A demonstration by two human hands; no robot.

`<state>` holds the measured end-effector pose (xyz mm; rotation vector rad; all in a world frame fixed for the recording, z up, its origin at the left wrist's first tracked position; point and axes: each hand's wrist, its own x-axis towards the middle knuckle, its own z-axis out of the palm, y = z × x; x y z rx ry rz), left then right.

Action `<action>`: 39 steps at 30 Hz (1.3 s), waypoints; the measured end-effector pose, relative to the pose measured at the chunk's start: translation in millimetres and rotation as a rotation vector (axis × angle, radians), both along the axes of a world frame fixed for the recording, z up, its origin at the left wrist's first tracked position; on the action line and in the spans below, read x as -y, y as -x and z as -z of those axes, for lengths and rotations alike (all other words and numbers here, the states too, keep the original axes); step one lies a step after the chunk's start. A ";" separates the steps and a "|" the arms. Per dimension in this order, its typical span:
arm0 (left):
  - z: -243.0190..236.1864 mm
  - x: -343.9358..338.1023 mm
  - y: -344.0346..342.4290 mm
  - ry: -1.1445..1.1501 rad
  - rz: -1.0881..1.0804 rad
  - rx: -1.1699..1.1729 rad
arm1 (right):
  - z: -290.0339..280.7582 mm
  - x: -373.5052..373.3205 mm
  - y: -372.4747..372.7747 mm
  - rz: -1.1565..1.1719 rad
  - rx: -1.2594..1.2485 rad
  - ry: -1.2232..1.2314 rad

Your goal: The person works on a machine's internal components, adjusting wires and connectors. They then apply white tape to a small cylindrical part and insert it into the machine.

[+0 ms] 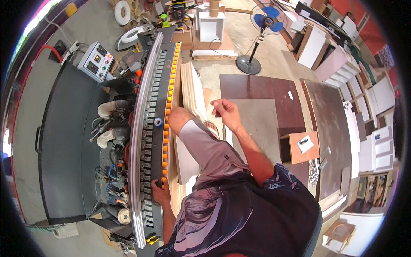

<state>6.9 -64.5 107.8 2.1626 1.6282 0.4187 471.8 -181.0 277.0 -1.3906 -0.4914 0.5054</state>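
My left hand (pixel 161 191) rests on the dark side rail of a long edge-banding machine (pixel 147 107), fingers apart, beside a row of orange rollers (pixel 171 90). A small pale roll with a blue centre (pixel 158 122) sits farther up that rail. My right hand (pixel 224 110) is raised past my bent knee, fingers curled and closed; anything inside them is too small or hidden to tell. Below it lie a grey board (pixel 254 124) and a dark red-brown board (pixel 280 92). Pale layered planks (pixel 192 88) lie along the machine's right side, partly behind my leg.
A control box (pixel 95 62) and hoses (pixel 109 137) line the machine's left. A pedestal fan (pixel 248 63) stands ahead. An orange wooden piece (pixel 299 152), stacked white cabinet parts (pixel 381 150) and large brown panels (pixel 332 128) occupy the right. Yellow pliers (pixel 152 238) lie near the machine's lower end.
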 end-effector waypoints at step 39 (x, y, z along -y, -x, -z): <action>-119.7 -67.4 -97.9 0.413 -0.205 0.526 | 81.3 -187.2 54.9 -1.034 -0.083 0.358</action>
